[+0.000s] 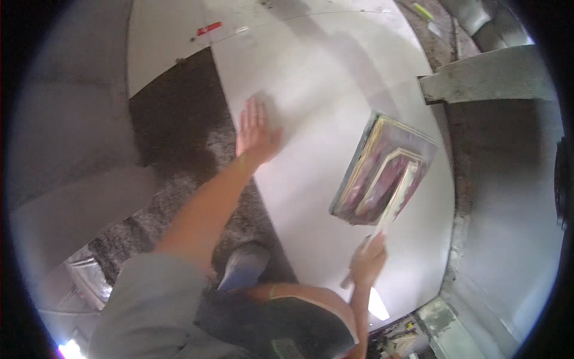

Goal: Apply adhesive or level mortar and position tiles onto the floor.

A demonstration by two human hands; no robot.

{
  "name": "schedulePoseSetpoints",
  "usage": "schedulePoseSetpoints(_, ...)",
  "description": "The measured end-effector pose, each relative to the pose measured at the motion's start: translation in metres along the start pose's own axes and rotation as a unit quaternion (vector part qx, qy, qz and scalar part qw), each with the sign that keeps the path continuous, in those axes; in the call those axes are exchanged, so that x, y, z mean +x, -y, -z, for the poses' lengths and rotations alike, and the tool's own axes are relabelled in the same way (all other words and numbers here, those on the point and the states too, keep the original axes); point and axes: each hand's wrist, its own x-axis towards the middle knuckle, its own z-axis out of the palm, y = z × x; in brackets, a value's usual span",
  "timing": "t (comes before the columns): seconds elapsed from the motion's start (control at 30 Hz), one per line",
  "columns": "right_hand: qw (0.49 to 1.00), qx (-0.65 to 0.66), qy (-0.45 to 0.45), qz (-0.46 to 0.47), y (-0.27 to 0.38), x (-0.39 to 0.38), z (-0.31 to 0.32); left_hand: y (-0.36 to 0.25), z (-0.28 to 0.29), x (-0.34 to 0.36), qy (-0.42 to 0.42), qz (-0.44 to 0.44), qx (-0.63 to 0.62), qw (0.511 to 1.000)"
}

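Note:
My left hand [257,137] lies flat on a large white panel [311,102] near its left edge, fingers spread, holding nothing. My right hand [367,260] is closed round a pale, stick-like handle [396,200] over the panel's right part. That handle runs up across a rectangular, float-like block [373,173] with dark and yellowish edges and a pinkish, stained middle. The block is smeared by motion. Whether it touches the panel, or how the handle joins it, I cannot tell. A short end of the held tool shows below my right hand.
Dark rough floor [173,113] borders the panel on the left, where my shoe [246,265] rests. A red strip [209,28] lies at the far seam. A yellow-green-handled tool [423,12] is at far right. Grey walls [508,179] stand close by; assorted items [406,344] lie lower right.

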Motion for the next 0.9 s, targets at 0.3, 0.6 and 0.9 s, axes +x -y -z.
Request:
schedulePoseSetpoints(0.3,0.925,0.205,0.171,-0.270,0.029,0.119,0.013,-0.004,-0.004,0.014,-0.007,0.038,-0.038,0.999)
schedulePoseSetpoints(0.6,0.938,0.161,0.059,-0.301,-0.008,0.163,-0.045,-0.023,0.007,0.022,0.010,0.010,-0.063,0.998)
schedulePoseSetpoints(0.9,0.963,0.203,0.038,-0.176,-0.005,0.177,-0.067,-0.026,0.011,0.028,-0.004,-0.011,-0.099,0.995)
